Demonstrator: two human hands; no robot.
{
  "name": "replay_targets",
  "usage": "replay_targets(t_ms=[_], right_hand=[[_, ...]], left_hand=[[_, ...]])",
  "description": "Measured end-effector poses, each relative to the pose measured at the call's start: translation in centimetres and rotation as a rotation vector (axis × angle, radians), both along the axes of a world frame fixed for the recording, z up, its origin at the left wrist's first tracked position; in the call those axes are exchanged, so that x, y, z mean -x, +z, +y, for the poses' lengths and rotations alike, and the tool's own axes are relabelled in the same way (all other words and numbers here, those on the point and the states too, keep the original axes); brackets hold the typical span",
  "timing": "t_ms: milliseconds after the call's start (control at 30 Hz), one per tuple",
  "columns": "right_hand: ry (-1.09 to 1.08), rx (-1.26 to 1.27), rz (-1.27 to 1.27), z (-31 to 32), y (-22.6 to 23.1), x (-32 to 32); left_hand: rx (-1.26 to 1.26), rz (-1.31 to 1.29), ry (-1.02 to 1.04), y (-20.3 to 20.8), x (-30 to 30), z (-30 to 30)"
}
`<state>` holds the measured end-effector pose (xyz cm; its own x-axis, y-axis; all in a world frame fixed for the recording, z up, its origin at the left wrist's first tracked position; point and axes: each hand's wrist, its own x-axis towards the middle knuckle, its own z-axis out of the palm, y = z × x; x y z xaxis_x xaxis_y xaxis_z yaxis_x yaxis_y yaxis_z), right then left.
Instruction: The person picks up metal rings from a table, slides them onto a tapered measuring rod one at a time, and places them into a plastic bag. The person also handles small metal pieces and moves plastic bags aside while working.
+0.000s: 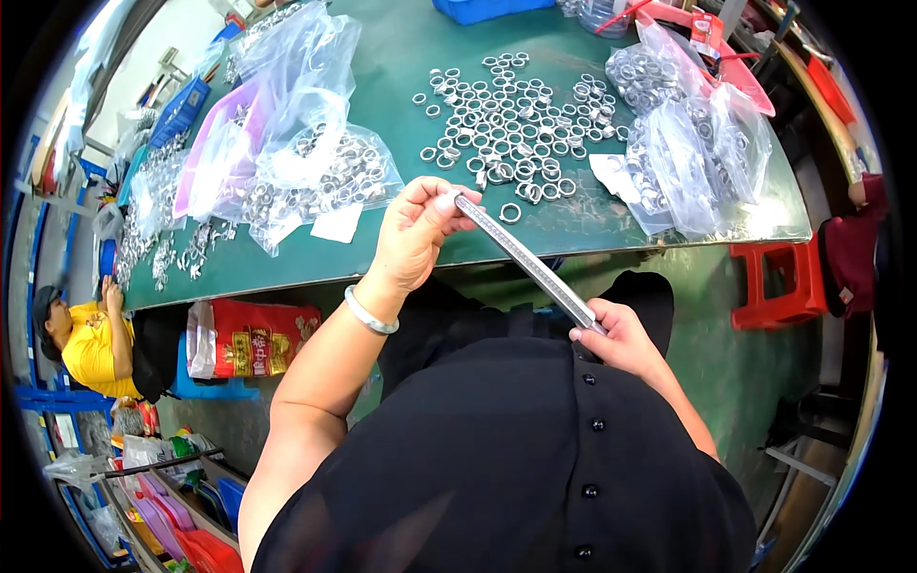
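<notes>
A long, tapering grey ring mandrel (528, 260) with scale marks along it slants between my hands above my lap. The fingers of my left hand (413, 229) are pinched at its narrow upper end; whether a ring is also between them I cannot make out. My right hand (619, 336) is wrapped around the thick lower end. Just beyond the mandrel a single silver ring (510, 213) lies on the green table (401, 95), close to its near edge. Farther back, a loose spread of silver rings (516, 124) covers the table's middle.
Clear bags of rings (320, 177) lie at the left by a purple tray (215, 143), more bags (683, 158) at the right by a pink basket (755, 86). A red stool (778, 284) stands right. A person in yellow (95, 349) sits left beside a red bag (256, 339).
</notes>
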<state>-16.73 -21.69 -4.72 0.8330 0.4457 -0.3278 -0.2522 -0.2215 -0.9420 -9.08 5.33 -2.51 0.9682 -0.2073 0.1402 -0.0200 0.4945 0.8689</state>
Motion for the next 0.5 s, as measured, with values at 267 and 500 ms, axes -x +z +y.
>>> replay_targets(t_ms=[267,500], right_hand=[[-0.026,-0.097,-0.024,0.1,-0.7,0.1],[-0.048,-0.138,-0.033,0.7,-0.9,-0.2]], left_hand=[[-0.116,-0.084,-0.062,0.4,1.1,-2.8],[-0.057,0.02,-0.131,-0.5,2.1,-4.3]])
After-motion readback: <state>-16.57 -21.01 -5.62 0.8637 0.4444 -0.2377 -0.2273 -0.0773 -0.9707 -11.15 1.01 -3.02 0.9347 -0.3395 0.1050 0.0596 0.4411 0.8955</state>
